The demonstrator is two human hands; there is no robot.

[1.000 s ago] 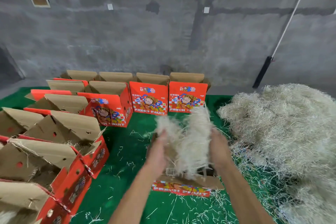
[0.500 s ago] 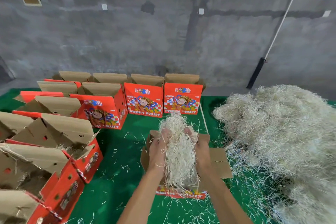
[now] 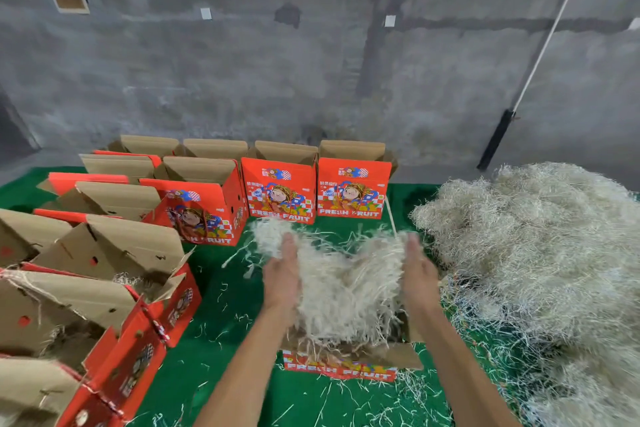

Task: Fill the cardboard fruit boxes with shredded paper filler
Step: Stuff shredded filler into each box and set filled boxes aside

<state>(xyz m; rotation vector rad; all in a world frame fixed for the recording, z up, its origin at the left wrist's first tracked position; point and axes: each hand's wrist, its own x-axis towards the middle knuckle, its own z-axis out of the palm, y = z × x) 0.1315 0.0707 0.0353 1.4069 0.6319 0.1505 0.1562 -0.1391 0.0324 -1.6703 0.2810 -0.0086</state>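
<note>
Both the left hand (image 3: 282, 274) and right hand (image 3: 417, 270), flat-fingered, press a springy, featherlight wad of pale shredded paper filler (image 3: 346, 288) over the open red cardboard fruit box (image 3: 341, 366); likely best cupped from its sides, since strands shed.

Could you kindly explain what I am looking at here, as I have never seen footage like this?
There is no machine: a person wears a camera on the head, looking forward and down, so the bare arms entering from below are their own. The left hand and right hand hold a clump of pale shredded paper between them, fingers fairly straight, above an open red cardboard fruit box. The surface is a green cloth-covered table. More red open boxes stand at the back and left, and a large heap of shredded paper filler lies to the right.
</note>
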